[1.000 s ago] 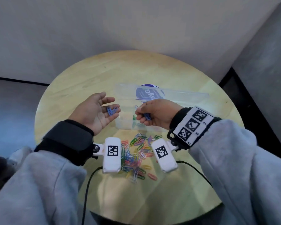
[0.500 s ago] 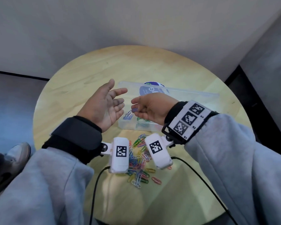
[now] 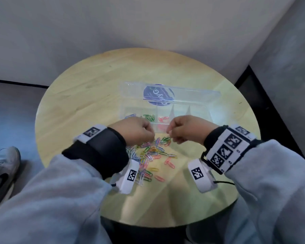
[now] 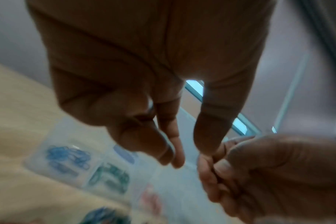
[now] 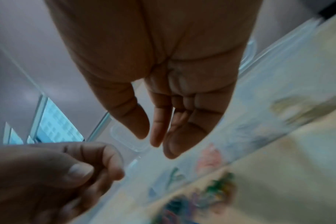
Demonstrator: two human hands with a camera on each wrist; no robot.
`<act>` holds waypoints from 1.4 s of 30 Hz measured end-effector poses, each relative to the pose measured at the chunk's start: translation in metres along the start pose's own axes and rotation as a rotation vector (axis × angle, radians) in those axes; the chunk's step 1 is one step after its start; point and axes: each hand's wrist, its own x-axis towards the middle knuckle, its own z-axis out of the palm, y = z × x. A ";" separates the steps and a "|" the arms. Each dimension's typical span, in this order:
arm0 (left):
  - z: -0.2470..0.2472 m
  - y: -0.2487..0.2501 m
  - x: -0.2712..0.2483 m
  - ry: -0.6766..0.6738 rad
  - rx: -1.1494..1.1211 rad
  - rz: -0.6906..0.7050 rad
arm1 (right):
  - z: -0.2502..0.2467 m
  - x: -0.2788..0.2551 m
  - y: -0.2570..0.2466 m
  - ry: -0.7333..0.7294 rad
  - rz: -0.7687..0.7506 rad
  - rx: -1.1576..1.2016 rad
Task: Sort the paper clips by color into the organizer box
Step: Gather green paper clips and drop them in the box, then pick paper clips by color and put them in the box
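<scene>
Grey walls enclose a round wooden bench [image 3: 95, 95]. Loose mixed-colour paper clips [image 3: 151, 155] are heaped just under both hands, in front of the clear organizer box [image 3: 211, 110], whose compartments hold blue, green and red clips. The left hand [image 3: 137, 131] and right hand [image 3: 187, 131] are seen with fingers drawn toward thumbs; whether anything is pinched cannot be told. A shoe [image 3: 2, 171] is seen on the floor.

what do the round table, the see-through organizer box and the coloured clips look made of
Round table: pale wood, satin finish; faint grain shows. Clear organizer box: glossy transparent plastic, tabletop visible through it. Loose coloured paper clips: probably coated wire, given bright solid colours.
</scene>
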 end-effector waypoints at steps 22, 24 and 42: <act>0.056 0.011 0.016 -0.030 0.586 -0.009 | 0.039 -0.002 0.042 -0.090 -0.132 -0.737; 0.055 0.009 0.017 -0.047 0.587 -0.021 | 0.039 -0.002 0.042 -0.100 -0.107 -0.762; 0.026 0.003 0.006 -0.117 -0.283 -0.062 | -0.012 -0.010 0.063 -0.002 0.081 0.385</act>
